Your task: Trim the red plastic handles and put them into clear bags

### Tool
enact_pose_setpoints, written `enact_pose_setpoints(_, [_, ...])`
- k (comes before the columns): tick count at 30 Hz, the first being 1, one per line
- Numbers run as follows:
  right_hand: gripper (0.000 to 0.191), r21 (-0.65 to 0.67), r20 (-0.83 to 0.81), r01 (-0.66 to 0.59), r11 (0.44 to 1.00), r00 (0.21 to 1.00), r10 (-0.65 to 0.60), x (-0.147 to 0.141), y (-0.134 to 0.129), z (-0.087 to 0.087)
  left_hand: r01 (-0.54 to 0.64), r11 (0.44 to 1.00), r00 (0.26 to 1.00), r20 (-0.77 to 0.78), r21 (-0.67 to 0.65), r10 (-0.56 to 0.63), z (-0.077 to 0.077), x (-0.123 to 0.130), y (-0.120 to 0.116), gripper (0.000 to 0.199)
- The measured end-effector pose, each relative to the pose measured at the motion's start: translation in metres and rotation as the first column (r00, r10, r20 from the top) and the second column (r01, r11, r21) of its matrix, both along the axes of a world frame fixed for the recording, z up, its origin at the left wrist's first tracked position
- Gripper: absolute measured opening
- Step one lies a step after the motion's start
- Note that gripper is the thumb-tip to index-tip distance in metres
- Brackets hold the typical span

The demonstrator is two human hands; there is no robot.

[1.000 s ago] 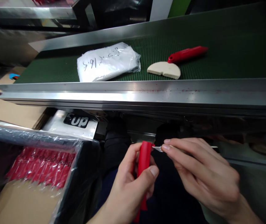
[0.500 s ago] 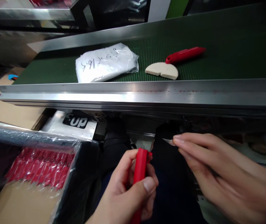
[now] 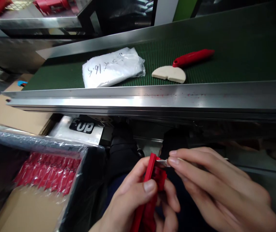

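Note:
My left hand (image 3: 138,196) is closed around a long red plastic part (image 3: 149,170), tilted on its side with darker recesses showing. Between the thumb and fingers of my right hand (image 3: 208,183) is a thin pointed metal blade (image 3: 162,162). Its tip meets the upper end of the red plastic part; whether it sits inside or just against it I cannot tell. On the green conveyor belt (image 3: 62,75) lie another red tool-shaped piece (image 3: 194,58), a beige half-round block (image 3: 168,74) beside it, and a plastic-wrapped white pack (image 3: 113,67) with handwriting.
At lower left stands a plastic-lined box (image 3: 84,180) holding several bagged red pieces (image 3: 48,170). The conveyor's metal edge (image 3: 128,100) runs across in front of my hands. A silver box (image 3: 82,129) sits under it. More red parts (image 3: 52,5) are on a shelf at upper left.
My right hand has moved left, bringing the blade up to the red plastic part. My left hand has turned that part, so its recessed side shows. The view has shifted slightly.

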State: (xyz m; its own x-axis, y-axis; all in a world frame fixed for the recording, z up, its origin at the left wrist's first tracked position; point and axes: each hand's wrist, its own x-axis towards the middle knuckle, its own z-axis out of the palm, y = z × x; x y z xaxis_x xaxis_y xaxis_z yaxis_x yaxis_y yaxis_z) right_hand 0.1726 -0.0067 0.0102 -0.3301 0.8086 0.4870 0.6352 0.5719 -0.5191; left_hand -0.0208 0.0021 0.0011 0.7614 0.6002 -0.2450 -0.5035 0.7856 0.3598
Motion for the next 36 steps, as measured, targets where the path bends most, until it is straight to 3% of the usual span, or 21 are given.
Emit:
enact_pose_setpoints(5, [0.037,0.049,0.028,0.042,0.998,0.999,-0.043,-0.002,0.002,-0.007,-0.121,0.993,0.984,0.132,-0.014,0.122,-0.017,0.008,-0.006,0.031])
enact_pose_setpoints(10, [0.04,0.157,0.12,0.204,0.966,0.967,-0.224,0.008,0.011,-0.018,-0.139,0.99,0.974,0.183,0.007,0.136,-0.022,0.011,-0.011,0.032])
enact_pose_setpoints(13, [0.032,0.022,-0.008,0.283,0.959,0.959,-0.283,0.012,0.009,-0.02,-0.174,0.985,0.973,0.154,0.016,0.169,-0.019,0.009,-0.01,0.032])
enact_pose_setpoints(16, [0.03,-0.123,-0.085,0.164,0.979,0.981,-0.175,0.006,-0.001,-0.02,-0.211,0.977,0.977,0.008,-0.043,0.211,-0.016,0.007,-0.004,0.035])
enact_pose_setpoints(19, [0.033,-0.112,-0.097,0.013,0.994,0.995,-0.024,-0.001,-0.013,-0.019,-0.224,0.965,0.972,-0.105,-0.134,0.211,-0.013,0.005,0.003,0.037])
enact_pose_setpoints(25, [0.046,0.055,-0.027,0.023,0.998,0.999,-0.022,0.006,-0.024,-0.013,-0.337,0.912,0.937,-0.173,-0.232,0.303,-0.013,0.002,0.012,0.037])
enact_pose_setpoints(28, [0.043,0.019,0.033,-0.051,0.999,0.998,0.05,-0.002,-0.026,-0.012,-0.405,0.886,0.908,-0.212,-0.225,0.361,-0.011,0.001,0.016,0.034])
enact_pose_setpoints(32, [0.029,-0.033,-0.004,-0.12,0.992,0.993,0.119,-0.027,-0.03,-0.016,-0.461,0.869,0.879,-0.223,-0.177,0.421,-0.006,-0.002,0.02,0.032])
enact_pose_setpoints(36, [0.032,-0.044,-0.062,-0.128,0.991,0.99,0.125,-0.042,-0.033,-0.023,-0.464,0.867,0.88,-0.206,-0.185,0.427,-0.007,-0.005,0.02,0.031])
